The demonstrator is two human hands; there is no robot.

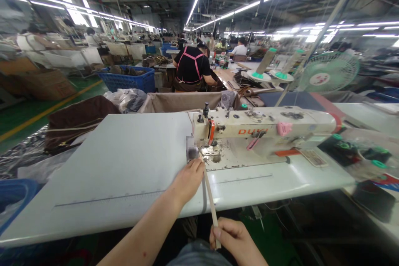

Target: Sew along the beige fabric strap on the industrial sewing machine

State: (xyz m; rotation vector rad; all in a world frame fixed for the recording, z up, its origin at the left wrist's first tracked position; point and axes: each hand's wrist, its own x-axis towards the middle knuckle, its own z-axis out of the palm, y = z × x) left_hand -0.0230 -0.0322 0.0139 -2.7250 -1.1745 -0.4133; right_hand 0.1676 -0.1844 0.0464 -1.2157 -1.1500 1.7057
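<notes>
A long beige strip [210, 195] runs from the needle area of a white sewing machine [264, 126] toward me, past the table's front edge. My left hand [190, 176] is closed on the strip near the needle, its fingertips beside the metal plate. Below the table edge, my right hand [229, 237] pinches the strip close to its lower end between thumb and fingers. The machine's head has an orange lever guard [211, 132] above the plate.
The white table [124, 166] bears a printed ruler line. Behind it is a fabric-lined bin [181, 102], and a person in black [190, 66] sits beyond. Thread cones [264, 64] and a green fan [330, 72] stand at the right. Blue baskets [127, 79] are at the left.
</notes>
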